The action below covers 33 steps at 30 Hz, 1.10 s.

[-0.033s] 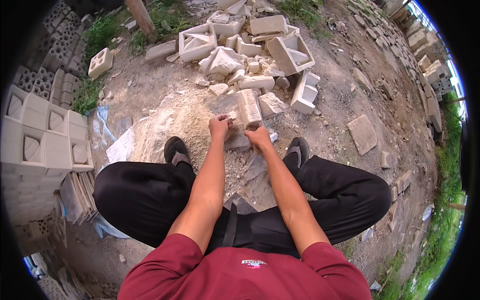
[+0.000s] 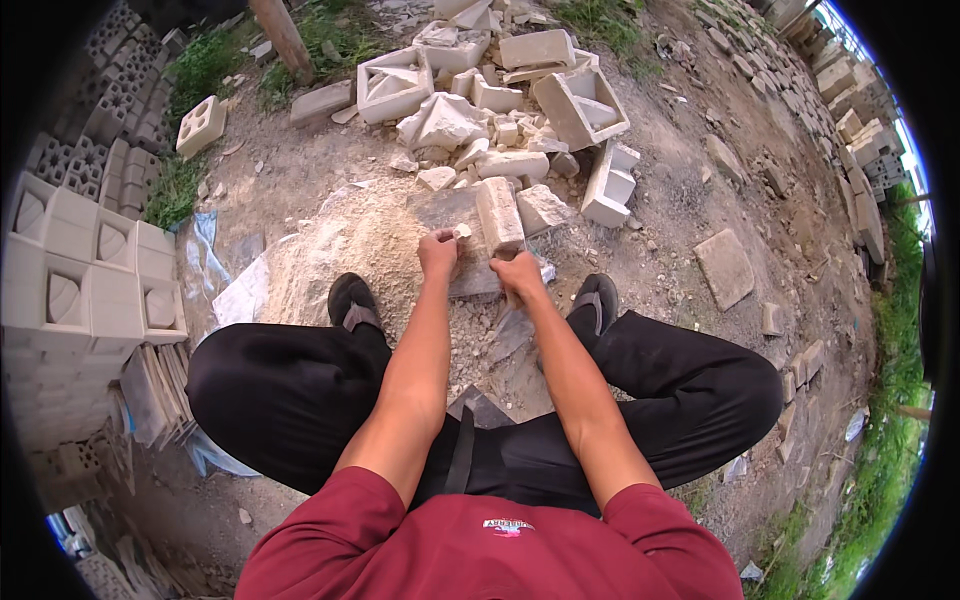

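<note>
My left hand [image 2: 438, 252] is closed, pinching a small pale chip of masonry [image 2: 461, 231] between thumb and fingers. It hovers over a flat grey slab [image 2: 447, 207] that lies on the ground between my feet. An oblong, dusty block [image 2: 499, 214] rests lengthwise on the slab's right part. Closed fingers of my right hand [image 2: 517, 273] meet the near end of this block; their grip is partly hidden from above. Against the block's right side lies a broken chunk [image 2: 543, 209].
Beyond the slab rises a heap of broken pale blocks [image 2: 445, 122]. Crushed, sandy rubble [image 2: 345, 245] spreads to the left. Stacked decorative blocks [image 2: 90, 260] stand at far left, thin boards [image 2: 157, 392] below them. A flat paver [image 2: 724, 269] lies to the right. My shoes [image 2: 354, 301] flank the slab.
The chip in my left hand has shifted very slightly, with a small turn of the fingers. My right hand and the oblong block look the same.
</note>
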Each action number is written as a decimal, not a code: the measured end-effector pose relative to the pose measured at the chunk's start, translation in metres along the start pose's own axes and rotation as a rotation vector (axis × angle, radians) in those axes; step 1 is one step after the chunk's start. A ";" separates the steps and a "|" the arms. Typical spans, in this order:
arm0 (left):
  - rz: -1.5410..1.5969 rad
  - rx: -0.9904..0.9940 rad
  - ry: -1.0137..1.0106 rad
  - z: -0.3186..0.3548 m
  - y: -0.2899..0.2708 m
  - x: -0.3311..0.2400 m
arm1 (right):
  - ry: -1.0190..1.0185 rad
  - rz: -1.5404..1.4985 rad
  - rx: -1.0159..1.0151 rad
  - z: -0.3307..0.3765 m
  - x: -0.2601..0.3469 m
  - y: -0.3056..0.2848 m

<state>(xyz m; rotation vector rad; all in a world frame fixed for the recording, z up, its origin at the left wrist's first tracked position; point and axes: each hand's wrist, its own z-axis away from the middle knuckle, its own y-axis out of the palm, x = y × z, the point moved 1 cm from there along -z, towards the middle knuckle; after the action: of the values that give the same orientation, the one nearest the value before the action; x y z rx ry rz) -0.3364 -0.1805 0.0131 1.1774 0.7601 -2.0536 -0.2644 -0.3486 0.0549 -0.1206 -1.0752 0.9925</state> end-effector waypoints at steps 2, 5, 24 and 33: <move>-0.262 -0.099 0.141 0.009 0.010 -0.005 | 0.058 -0.064 0.062 -0.007 -0.009 -0.009; -0.253 -0.070 0.275 0.005 0.011 -0.010 | -0.030 0.054 0.018 -0.012 -0.009 -0.008; -0.481 0.094 0.449 0.003 0.011 -0.009 | 0.004 -0.084 0.078 -0.006 0.019 -0.016; -0.414 0.084 0.397 0.013 0.006 -0.003 | -0.354 -0.196 -0.257 0.012 0.031 0.005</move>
<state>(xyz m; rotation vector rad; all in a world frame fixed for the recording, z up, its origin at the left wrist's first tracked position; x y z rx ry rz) -0.3373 -0.1936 0.0206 1.6117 1.1997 -2.2204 -0.2736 -0.3272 0.0794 -0.0468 -1.5084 0.7097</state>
